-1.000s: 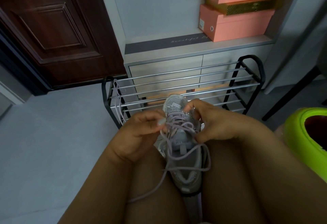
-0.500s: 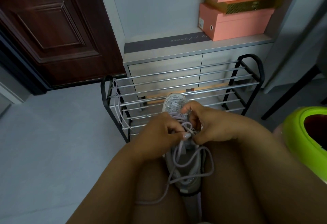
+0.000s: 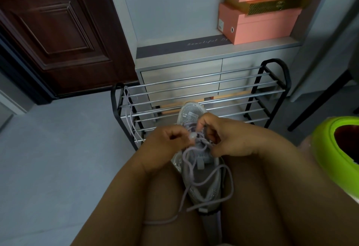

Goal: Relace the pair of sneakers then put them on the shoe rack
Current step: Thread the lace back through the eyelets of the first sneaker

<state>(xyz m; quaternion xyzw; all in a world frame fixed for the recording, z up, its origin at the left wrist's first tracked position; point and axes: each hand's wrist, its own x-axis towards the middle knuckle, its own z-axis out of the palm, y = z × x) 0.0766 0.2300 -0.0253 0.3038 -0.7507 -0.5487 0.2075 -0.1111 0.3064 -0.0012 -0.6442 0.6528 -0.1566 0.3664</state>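
A grey sneaker (image 3: pixel 202 185) with sparkly trim lies between my thighs, toe pointing away toward the rack. Its lilac lace (image 3: pixel 210 175) is threaded near the toe, and its loose ends loop over the tongue and trail onto my left thigh. My left hand (image 3: pixel 167 146) pinches the lace at the eyelets on the shoe's left side. My right hand (image 3: pixel 225 136) curls over the shoe's right side and pinches the lace there. A second lilac lace (image 3: pixel 129 117) hangs from the left end of the black and chrome shoe rack (image 3: pixel 213 88). The other sneaker is not in view.
The rack stands just ahead against a grey cabinet (image 3: pixel 194 70) that carries stacked pink shoe boxes (image 3: pixel 258 24). A dark wooden door (image 3: pixel 58 31) is at the left, a lime-green container (image 3: pixel 338 152) at the right, and grey floor (image 3: pixel 58 158) lies to the left.
My left hand has moved right onto the eyelets, closing in beside my right hand. The loose lace loop has slid lower over the tongue.
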